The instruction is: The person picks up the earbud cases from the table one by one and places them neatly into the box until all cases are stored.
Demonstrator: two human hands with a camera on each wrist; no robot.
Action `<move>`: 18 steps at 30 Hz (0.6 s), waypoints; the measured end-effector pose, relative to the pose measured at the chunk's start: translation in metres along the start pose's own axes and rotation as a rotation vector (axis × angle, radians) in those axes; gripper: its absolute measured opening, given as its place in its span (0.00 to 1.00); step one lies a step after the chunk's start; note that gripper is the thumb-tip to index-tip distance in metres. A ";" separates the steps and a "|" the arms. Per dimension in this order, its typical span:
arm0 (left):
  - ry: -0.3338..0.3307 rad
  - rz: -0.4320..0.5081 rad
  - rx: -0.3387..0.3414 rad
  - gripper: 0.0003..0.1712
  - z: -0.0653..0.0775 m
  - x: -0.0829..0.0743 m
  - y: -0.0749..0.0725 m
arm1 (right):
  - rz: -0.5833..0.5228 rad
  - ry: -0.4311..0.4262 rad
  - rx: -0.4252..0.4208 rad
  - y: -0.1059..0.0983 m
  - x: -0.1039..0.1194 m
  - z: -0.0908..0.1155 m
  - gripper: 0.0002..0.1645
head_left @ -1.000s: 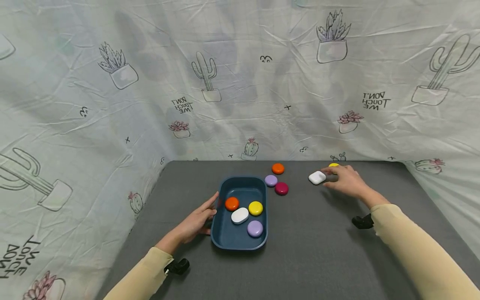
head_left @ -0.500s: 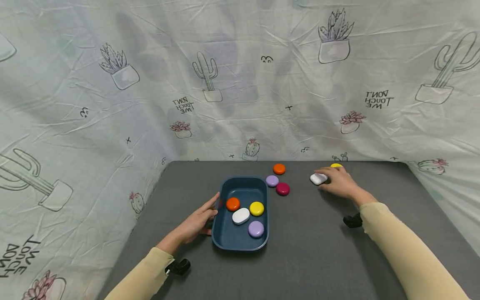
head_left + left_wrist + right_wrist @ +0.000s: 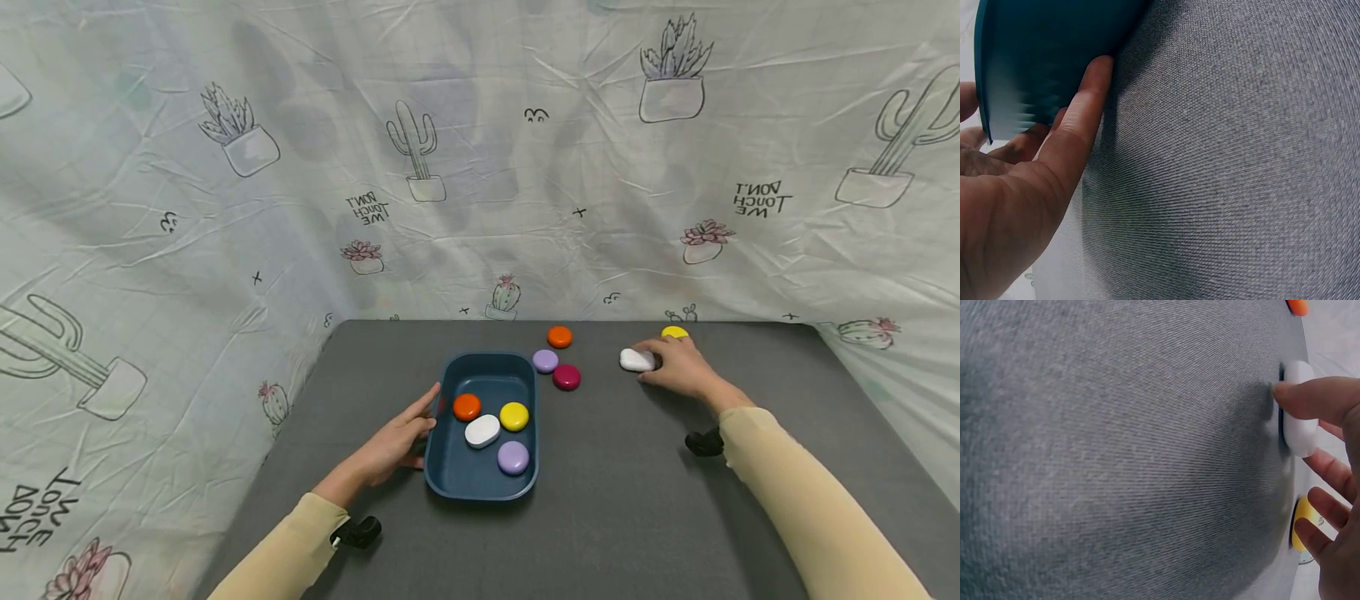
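My left hand (image 3: 388, 450) rests against the left wall of a dark blue rectangular tray (image 3: 482, 493); in the left wrist view its fairly straight fingers (image 3: 1066, 140) touch the tray's outer side. Inside the tray lie an orange disc (image 3: 467, 407), a yellow disc (image 3: 514, 417), a white oval piece (image 3: 482, 432) and a lilac disc (image 3: 513, 457). Farther right, my right hand (image 3: 678, 365) pinches a smooth white rounded piece (image 3: 636, 360) between thumb and finger. In the right wrist view this white piece (image 3: 1300, 434) is at the grey surface, the thumb across its near side.
Beyond the tray's right corner sit an orange disc (image 3: 559, 337), a lilac disc (image 3: 545, 361) and a crimson disc (image 3: 567, 377). A yellow disc (image 3: 674, 332) lies just behind my right hand. A patterned cloth (image 3: 480, 167) hangs along the grey table's (image 3: 615, 500) back edge.
My right hand has moved left from beside the yellow disc and taken hold of the white piece, which now looks tilted. The left hand stays at the tray.
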State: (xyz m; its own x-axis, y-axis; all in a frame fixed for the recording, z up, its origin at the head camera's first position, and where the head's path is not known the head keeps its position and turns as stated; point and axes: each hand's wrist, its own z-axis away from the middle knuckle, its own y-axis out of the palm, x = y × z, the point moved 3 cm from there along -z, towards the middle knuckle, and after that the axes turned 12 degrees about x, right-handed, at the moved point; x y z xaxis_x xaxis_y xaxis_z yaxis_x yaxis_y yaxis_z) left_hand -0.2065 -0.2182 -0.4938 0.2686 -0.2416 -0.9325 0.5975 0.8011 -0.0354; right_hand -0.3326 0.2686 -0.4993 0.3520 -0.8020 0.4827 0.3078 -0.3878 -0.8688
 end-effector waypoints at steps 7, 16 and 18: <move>-0.005 0.005 -0.006 0.36 0.000 -0.001 0.000 | -0.054 0.043 0.016 -0.001 -0.002 0.001 0.31; -0.021 0.015 -0.018 0.35 -0.001 -0.003 0.001 | -0.063 0.067 0.038 -0.004 -0.002 -0.002 0.30; -0.017 0.015 -0.015 0.36 -0.001 -0.004 0.001 | -0.064 0.065 0.041 -0.005 -0.003 -0.002 0.30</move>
State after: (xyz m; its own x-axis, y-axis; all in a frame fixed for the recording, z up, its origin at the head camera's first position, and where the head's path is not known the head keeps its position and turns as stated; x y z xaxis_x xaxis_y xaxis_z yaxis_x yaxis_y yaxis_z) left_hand -0.2076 -0.2158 -0.4908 0.2899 -0.2387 -0.9268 0.5822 0.8126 -0.0272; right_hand -0.3371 0.2715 -0.4966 0.2730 -0.8046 0.5274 0.3637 -0.4212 -0.8309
